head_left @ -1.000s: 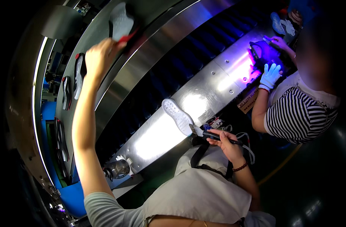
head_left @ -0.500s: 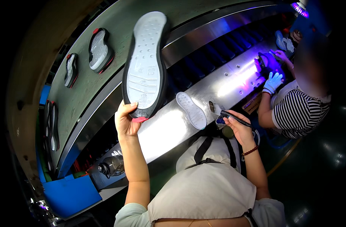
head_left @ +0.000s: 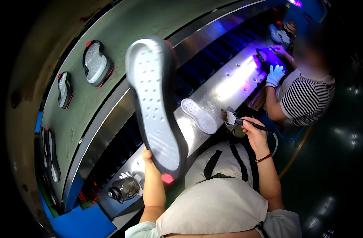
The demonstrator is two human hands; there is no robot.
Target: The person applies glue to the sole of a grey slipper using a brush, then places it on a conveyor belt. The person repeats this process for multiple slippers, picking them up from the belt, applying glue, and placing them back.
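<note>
Going from the far left of the left fingers: slim soles point(head_left: 51, 154) close together on the green belt point(head_left: 76, 123), then a small sole point(head_left: 63, 90) and a wider sole point(head_left: 97, 65) higher up, all out of hand. Below and left of the same fingers, on the metal worktop point(head_left: 209, 93), a clear container point(head_left: 128, 187) with a dark lid. Clamped near its lower end in the left fingers point(head_left: 147, 154) (mostly hidden behind it): the large sole point(head_left: 157, 107), rising above the grip, slightly tilted, pitted pale face in view, red tab point(head_left: 168, 178) at the bottom. Between left and right fingers, lying flat on the worktop and touched by neither: a pale sole point(head_left: 199, 116). Closed around the handle of a brush point(head_left: 241, 121): the right fingers point(head_left: 249, 127), with bristles pointing left, near the pale sole. Beyond and right of them, a co-worker's gloved hand point(head_left: 274, 75). Already done, judging from this: lifting the large sole clear of the belt and taking up the brush. Not yet done: bringing bristles and large sole together. Cannot tell whether already coated.
</note>
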